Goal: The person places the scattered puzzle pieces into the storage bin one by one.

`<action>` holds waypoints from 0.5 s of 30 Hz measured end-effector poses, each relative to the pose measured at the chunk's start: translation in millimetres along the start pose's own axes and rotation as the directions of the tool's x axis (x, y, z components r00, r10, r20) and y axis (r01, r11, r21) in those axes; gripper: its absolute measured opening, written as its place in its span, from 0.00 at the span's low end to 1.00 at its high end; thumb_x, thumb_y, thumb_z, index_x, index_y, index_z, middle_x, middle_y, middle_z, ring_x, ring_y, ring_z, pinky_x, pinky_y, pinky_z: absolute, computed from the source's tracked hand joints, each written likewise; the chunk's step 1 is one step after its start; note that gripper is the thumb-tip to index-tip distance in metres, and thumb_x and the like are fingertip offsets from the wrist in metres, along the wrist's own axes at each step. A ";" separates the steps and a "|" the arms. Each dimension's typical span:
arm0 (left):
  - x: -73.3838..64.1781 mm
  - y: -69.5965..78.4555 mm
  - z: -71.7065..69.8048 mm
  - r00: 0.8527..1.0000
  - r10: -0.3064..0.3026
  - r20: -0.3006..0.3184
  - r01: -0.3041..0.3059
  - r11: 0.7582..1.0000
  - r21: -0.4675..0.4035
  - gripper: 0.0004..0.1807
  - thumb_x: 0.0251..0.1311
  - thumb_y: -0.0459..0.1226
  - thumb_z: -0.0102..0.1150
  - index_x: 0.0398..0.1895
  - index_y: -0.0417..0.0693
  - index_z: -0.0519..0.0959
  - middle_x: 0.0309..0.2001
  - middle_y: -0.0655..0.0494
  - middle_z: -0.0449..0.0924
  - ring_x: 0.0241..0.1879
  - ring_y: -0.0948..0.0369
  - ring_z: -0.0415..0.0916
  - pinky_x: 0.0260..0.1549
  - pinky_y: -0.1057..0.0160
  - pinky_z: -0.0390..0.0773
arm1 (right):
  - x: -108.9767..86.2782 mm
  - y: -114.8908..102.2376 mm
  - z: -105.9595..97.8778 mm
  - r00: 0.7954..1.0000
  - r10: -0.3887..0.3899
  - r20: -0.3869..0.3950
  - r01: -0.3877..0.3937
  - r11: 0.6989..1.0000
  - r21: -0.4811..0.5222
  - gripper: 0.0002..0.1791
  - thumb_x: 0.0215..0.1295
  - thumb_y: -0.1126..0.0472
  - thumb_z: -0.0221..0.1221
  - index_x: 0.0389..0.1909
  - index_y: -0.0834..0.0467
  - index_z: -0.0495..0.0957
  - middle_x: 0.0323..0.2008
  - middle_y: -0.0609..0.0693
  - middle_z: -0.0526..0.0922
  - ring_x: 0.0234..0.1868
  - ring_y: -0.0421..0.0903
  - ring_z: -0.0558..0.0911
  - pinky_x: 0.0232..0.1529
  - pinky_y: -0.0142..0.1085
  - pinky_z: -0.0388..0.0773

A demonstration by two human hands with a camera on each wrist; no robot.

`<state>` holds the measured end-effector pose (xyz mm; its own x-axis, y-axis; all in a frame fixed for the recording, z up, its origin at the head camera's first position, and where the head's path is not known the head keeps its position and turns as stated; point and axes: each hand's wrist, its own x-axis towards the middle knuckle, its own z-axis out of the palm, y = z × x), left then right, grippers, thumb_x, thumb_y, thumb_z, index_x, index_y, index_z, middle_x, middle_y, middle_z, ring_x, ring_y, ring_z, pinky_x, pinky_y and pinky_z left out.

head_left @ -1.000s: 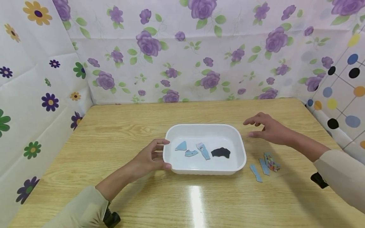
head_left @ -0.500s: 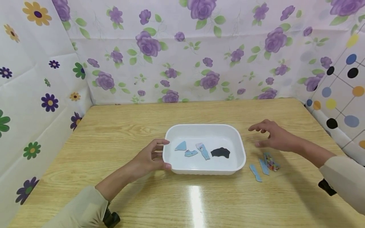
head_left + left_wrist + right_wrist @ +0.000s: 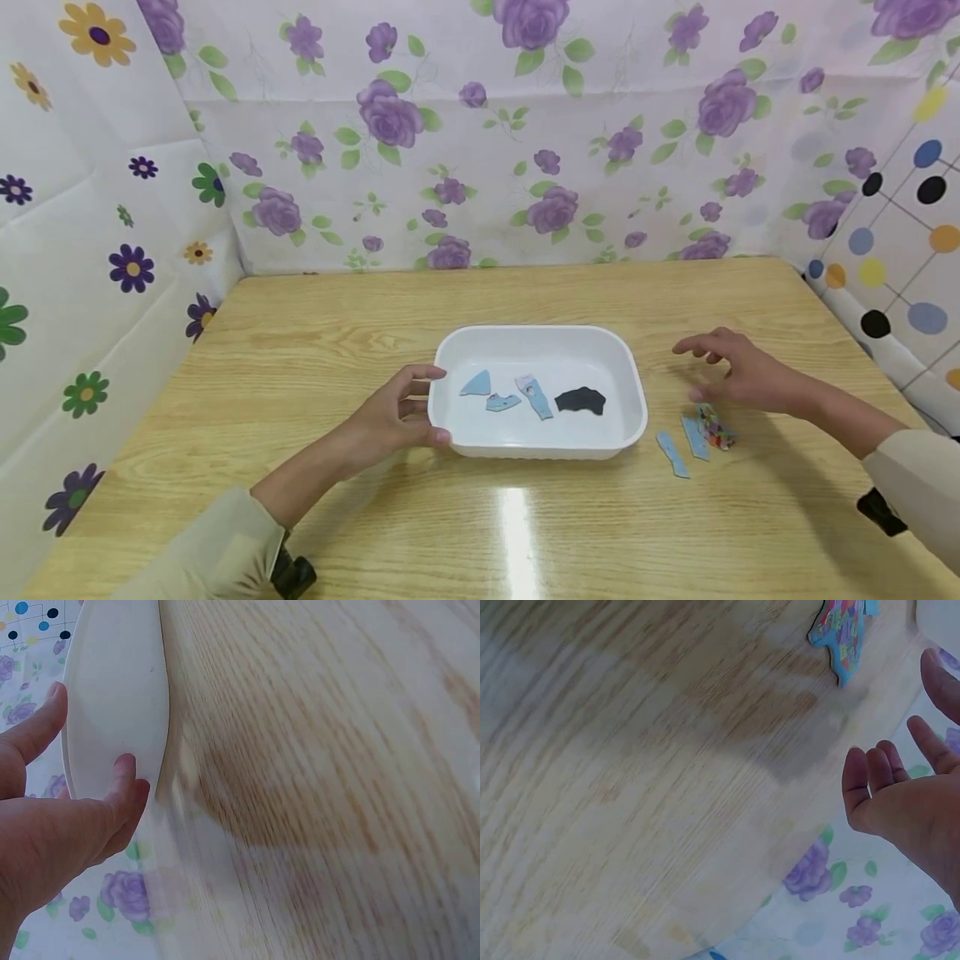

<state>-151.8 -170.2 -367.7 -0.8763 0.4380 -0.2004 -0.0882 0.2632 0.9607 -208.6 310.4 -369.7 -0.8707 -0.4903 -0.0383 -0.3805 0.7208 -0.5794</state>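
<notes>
My left hand holds the left end of a white plastic tub, thumb at the front corner and fingers along the side. The left wrist view shows those fingers against the tub's wall. Inside lie jigsaw puzzle pieces: a light-blue triangular one, a small blue one, a longer blue one and a dark one. To the tub's right, my right hand hovers with nothing in it, fingers loosely bent. Just in front of it are a multicoloured puzzle piece and two blue pieces.
The tub stands on a wood-grain table. Behind the table hangs a white cloth with purple flowers. A flower-print cloth lines the left side, a dotted one the right.
My right hand has moved right and toward me, from beside the tub's far right corner to just behind the loose puzzle pieces. My left hand and the tub have stayed put.
</notes>
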 end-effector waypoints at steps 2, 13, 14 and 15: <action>-0.2 0.3 0.0 1.000 -0.001 -0.001 0.001 1.000 0.000 0.45 0.50 0.36 0.73 0.69 0.50 0.56 0.67 0.42 0.60 0.64 0.46 0.65 0.54 0.55 0.76 | -3.2 1.8 -0.5 1.000 0.018 0.012 -0.018 1.000 0.000 0.33 0.56 0.59 0.69 0.62 0.61 0.68 0.54 0.65 0.67 0.52 0.62 0.68 0.43 0.54 0.73; 0.3 -0.4 -1.1 1.000 0.008 0.004 -0.008 1.000 0.007 0.45 0.50 0.36 0.73 0.69 0.50 0.56 0.67 0.42 0.60 0.65 0.46 0.64 0.54 0.55 0.75 | -23.3 21.1 3.7 1.000 0.008 0.009 -0.008 0.999 -0.039 0.38 0.49 0.55 0.73 0.61 0.60 0.70 0.51 0.64 0.68 0.49 0.59 0.70 0.42 0.51 0.72; 0.2 -0.4 -1.2 1.000 0.009 0.006 -0.009 1.000 0.005 0.45 0.50 0.36 0.73 0.69 0.50 0.56 0.67 0.42 0.60 0.65 0.46 0.64 0.54 0.55 0.75 | -26.0 23.1 3.0 1.000 0.005 0.006 -0.004 0.999 -0.032 0.38 0.48 0.56 0.74 0.61 0.60 0.70 0.51 0.64 0.68 0.49 0.59 0.69 0.42 0.50 0.72; 0.3 -0.4 -1.4 1.000 0.010 0.007 -0.010 1.000 0.005 0.45 0.50 0.36 0.73 0.70 0.50 0.56 0.67 0.42 0.60 0.65 0.46 0.64 0.54 0.55 0.75 | -28.8 25.1 2.4 1.000 0.000 0.001 0.000 1.000 -0.030 0.39 0.47 0.56 0.74 0.61 0.60 0.70 0.51 0.63 0.67 0.49 0.58 0.69 0.41 0.49 0.71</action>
<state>-152.7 -171.4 -367.9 -0.8740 0.4463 -0.1922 -0.0773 0.2628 0.9618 -192.3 341.4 -385.2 -0.8704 -0.4908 -0.0386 -0.3898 0.7349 -0.5549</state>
